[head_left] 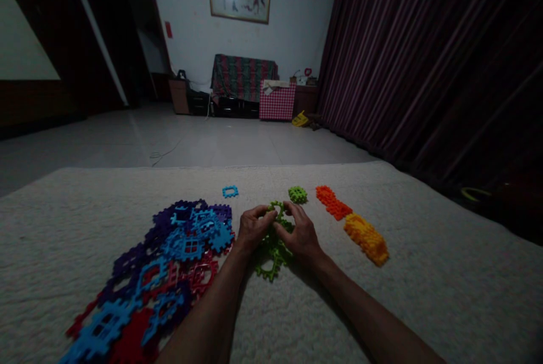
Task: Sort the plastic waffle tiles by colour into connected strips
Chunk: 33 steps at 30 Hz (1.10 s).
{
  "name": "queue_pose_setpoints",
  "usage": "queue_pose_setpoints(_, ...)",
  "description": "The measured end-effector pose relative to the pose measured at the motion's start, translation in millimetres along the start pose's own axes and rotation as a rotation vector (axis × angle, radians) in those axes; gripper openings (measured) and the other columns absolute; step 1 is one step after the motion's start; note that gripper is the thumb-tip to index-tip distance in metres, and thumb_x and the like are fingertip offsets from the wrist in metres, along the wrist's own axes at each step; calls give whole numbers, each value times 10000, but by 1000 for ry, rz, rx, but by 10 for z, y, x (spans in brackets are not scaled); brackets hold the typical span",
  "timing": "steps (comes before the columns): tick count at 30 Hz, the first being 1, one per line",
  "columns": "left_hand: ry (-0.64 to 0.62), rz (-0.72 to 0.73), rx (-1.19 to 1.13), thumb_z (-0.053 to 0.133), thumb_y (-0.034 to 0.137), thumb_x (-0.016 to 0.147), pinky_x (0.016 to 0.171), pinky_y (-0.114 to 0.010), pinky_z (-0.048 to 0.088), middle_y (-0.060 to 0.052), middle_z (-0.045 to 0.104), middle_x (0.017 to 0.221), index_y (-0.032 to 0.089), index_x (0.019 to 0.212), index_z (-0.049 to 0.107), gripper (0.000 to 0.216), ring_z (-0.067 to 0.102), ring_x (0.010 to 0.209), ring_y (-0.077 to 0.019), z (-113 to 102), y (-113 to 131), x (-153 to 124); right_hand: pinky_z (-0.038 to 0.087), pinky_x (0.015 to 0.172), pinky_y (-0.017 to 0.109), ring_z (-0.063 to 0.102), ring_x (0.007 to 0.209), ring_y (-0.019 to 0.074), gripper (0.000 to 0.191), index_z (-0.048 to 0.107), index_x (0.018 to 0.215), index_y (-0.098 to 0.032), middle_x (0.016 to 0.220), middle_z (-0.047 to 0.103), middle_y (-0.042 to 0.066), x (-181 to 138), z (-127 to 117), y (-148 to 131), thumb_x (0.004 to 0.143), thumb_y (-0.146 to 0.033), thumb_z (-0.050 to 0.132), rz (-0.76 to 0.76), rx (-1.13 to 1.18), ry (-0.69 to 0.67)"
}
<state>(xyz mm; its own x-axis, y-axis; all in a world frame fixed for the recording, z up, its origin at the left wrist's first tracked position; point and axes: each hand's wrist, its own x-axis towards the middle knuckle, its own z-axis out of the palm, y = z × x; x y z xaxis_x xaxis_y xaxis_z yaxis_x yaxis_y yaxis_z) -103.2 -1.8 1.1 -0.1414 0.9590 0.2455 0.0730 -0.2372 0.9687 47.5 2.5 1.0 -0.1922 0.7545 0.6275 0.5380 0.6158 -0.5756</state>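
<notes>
Both hands meet over a small heap of green interlocking plastic pieces [268,268] on the cream quilted mat. Between my fingertips is a green ring-shaped piece [276,206] with a notched edge. My left hand [254,227] pinches its left side, thumb and fingers closed. On the other side my right hand [302,235] has its fingers curled onto the same piece. The hands hide part of the green pieces beneath. Just beyond the right hand sits a compact stack of green pieces [297,194].
Left of my arms spreads a pile of blue, purple and red pieces [190,248]. One light blue frame piece [230,191] lies apart. Orange pieces [333,202] and a yellow stack [365,238] are in a row at right. The mat [424,273] ends before a tiled floor [254,140].
</notes>
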Motion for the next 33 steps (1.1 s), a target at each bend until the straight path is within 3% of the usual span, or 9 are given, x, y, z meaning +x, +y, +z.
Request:
queue_pose_setpoints(4,-79,29,115,596,480,787,551,-232,353,26,525,549,144,657,698,375,478,569,-122,6,59,-36,489,980,492,589,1144,303,549,536,1274,-192,1219,619,147,-25,53,-14,747,-308,640,12,-24,10)
queue_pose_setpoints(7,-123,70,132,531,485,832,572,-236,358,19,517,575,147,666,681,405,461,587,-123,10,80,-50,489,978,513,576,1176,318,561,526,1285,-176,1244,610,162,-34,77,-33,747,-302,627,26,-40,9)
queue_pose_setpoints(15,-163,135,164,475,426,827,584,-250,367,4,484,557,165,547,568,394,429,581,-131,36,192,-102,517,972,439,611,1124,267,463,562,1233,-187,1195,628,139,0,48,-51,775,-258,574,0,15,19)
queue_pose_setpoints(25,-140,76,105,505,395,815,613,-244,405,-5,583,623,155,627,654,339,518,620,-140,27,168,-100,547,868,418,638,988,245,409,588,1142,-200,1097,648,108,52,-30,-104,750,-310,624,94,63,5)
queue_pose_setpoints(33,-132,103,81,500,398,836,663,-251,435,-14,621,640,154,650,672,352,565,665,-155,21,144,-90,539,863,402,629,997,242,330,602,1094,-213,1086,644,101,28,-14,-153,785,-326,600,89,75,15)
